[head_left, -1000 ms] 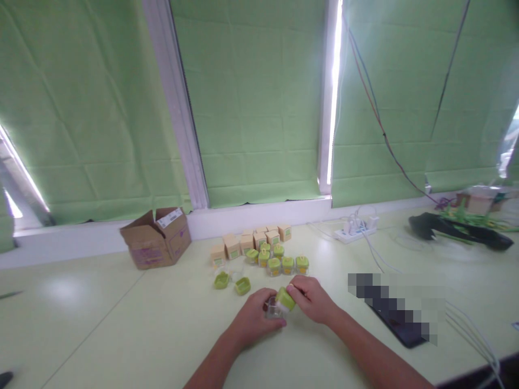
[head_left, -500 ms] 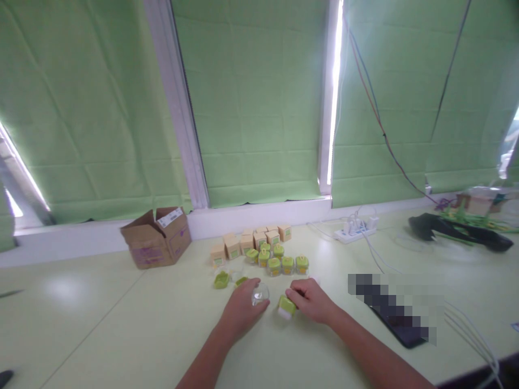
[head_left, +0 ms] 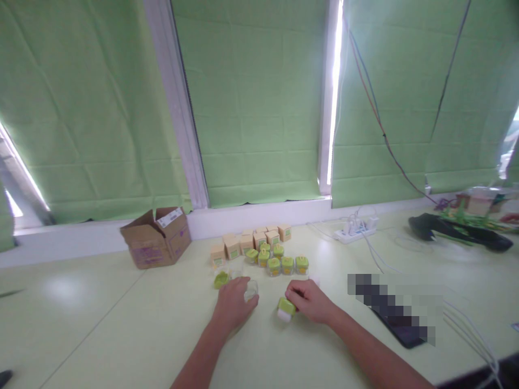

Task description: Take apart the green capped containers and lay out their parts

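Observation:
My left hand [head_left: 232,306] grips a small clear jar body [head_left: 251,290] low over the pale table, close to a loose green lid [head_left: 221,280]. About a hand's width to the right, my right hand [head_left: 310,300] holds a green lid with a white insert [head_left: 286,309] down against the table. Just beyond both hands stand several closed green-lidded jars [head_left: 280,262], and behind those a row of small tan boxes [head_left: 251,240].
An open cardboard box [head_left: 156,236] sits at the back left near the window sill. A white power strip [head_left: 356,229] with cables lies at the back right, and a dark flat device [head_left: 399,322] rests right of my right arm. Dark clutter [head_left: 458,227] is at the far right.
The green lid has come off the clear jar. My left hand has carried the jar body left and away, while my right hand lowered the lid to the table.

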Demonstrator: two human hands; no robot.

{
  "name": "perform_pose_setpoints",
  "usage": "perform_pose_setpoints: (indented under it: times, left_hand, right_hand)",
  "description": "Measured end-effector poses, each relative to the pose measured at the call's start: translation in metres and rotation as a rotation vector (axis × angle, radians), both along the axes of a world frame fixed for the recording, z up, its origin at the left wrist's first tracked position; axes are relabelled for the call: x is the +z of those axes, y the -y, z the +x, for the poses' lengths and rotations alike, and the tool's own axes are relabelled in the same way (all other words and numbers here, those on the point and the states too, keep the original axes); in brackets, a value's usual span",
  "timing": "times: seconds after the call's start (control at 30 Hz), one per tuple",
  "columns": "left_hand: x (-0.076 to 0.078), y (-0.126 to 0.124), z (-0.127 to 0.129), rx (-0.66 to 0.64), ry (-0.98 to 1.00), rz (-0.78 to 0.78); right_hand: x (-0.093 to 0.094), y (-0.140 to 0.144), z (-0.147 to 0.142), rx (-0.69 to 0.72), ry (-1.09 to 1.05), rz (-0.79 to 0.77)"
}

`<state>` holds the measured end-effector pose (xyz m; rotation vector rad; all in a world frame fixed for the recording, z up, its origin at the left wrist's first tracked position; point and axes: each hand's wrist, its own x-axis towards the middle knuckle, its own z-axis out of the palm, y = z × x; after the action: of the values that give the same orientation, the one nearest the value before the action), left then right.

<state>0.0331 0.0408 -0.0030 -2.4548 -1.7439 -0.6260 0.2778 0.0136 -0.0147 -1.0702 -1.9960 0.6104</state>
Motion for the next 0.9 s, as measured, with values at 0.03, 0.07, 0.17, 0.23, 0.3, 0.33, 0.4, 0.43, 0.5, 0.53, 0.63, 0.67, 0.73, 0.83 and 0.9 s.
perform_pose_setpoints:
  times: [0.03,0.07,0.17,0.23,0.3,0.33,0.4,0.43,0.5,0.53,0.63,0.67,0.73,0.83,0.9]
  left_hand:
    - [-0.001,0.000,0.000,0.008,-0.013,-0.006]
    - [-0.002,-0.001,0.000,0.013,-0.022,-0.011]
    - [-0.003,-0.001,-0.001,0.017,-0.022,-0.006]
    - [-0.003,0.001,-0.001,-0.021,-0.005,0.033]
    - [0.000,0.004,0.001,-0.099,0.028,0.093]
    - [0.001,0.006,0.002,-0.149,0.051,0.123]
    - [0.006,0.011,0.007,-0.241,0.103,0.161]
    - [0.007,0.014,0.009,-0.289,0.124,0.159]
    - [0.010,0.020,0.016,-0.374,0.147,0.128]
    - [0.010,0.022,0.019,-0.414,0.148,0.099]
    - [0.009,0.030,0.029,-0.504,0.126,0.003]
    - [0.009,0.032,0.032,-0.520,0.116,-0.011]
    - [0.008,0.035,0.037,-0.533,0.097,0.008]
    - [0.010,0.038,0.040,-0.550,0.063,0.076]
    - [0.011,0.039,0.040,-0.573,0.031,0.097]
  right_hand:
    - [0.000,0.000,0.000,0.004,-0.004,-0.003]
    - [0.000,0.000,0.000,0.007,-0.008,-0.004]
    - [-0.001,-0.001,0.000,0.005,-0.009,-0.008]
    - [-0.002,-0.001,-0.001,-0.003,-0.019,-0.017]
    - [-0.003,-0.002,-0.001,-0.002,-0.038,-0.029]
    - [-0.003,-0.002,-0.001,-0.002,-0.050,-0.037]
    - [-0.003,-0.002,-0.001,0.001,-0.081,-0.061]
    - [-0.003,-0.003,-0.001,0.006,-0.103,-0.078]
    - [-0.004,-0.004,-0.001,0.022,-0.169,-0.129]
    - [-0.004,-0.005,-0.001,0.031,-0.210,-0.158]
    - [-0.003,-0.007,-0.002,0.055,-0.326,-0.239]
    - [-0.003,-0.007,-0.002,0.063,-0.353,-0.261]
    - [-0.003,-0.008,-0.002,0.076,-0.382,-0.303]
    - [-0.004,-0.008,-0.003,0.066,-0.388,-0.360]
    - [-0.006,-0.009,-0.003,0.067,-0.399,-0.393]
